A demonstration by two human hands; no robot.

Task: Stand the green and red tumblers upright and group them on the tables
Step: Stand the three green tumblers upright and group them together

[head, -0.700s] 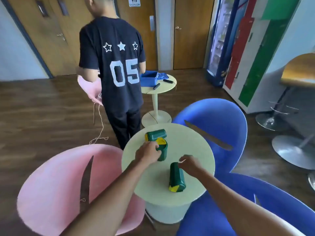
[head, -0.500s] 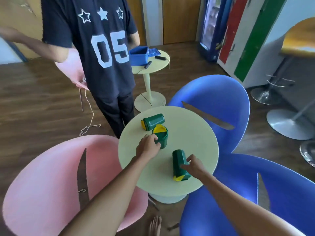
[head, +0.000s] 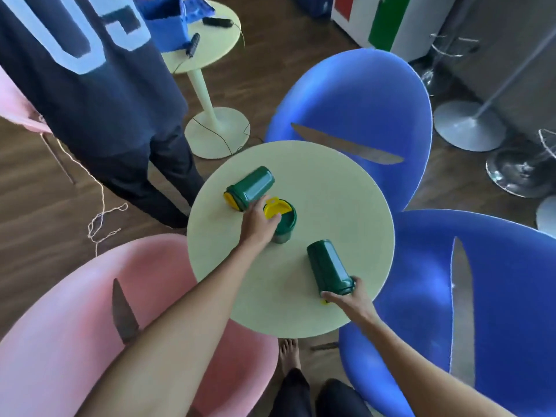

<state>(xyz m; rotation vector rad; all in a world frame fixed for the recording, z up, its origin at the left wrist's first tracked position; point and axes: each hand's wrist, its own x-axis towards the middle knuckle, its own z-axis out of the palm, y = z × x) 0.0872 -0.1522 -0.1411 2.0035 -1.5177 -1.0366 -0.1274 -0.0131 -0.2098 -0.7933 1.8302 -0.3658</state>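
Three green tumblers with yellow lids are on the round pale table (head: 331,191). One tumbler (head: 284,224) stands upright at the middle, and my left hand (head: 260,221) grips its side. A second tumbler (head: 251,188) lies on its side just behind that hand. The third tumbler (head: 329,267) lies on its side near the table's front right edge, lid end toward me. My right hand (head: 349,299) holds that lid end with fingers curled around it. No red tumbler is in view.
A person in a dark numbered shirt (head: 90,70) stands close at the back left. A pink chair (head: 75,326) sits left, two blue chairs (head: 361,100) right. A second small table (head: 210,40) behind holds a blue box. Stool bases stand far right. My feet show below.
The camera has tilted down and closer. My right hand slid from the lying tumbler's side to its lid end. My left hand stays on the middle tumbler, which now stands upright.
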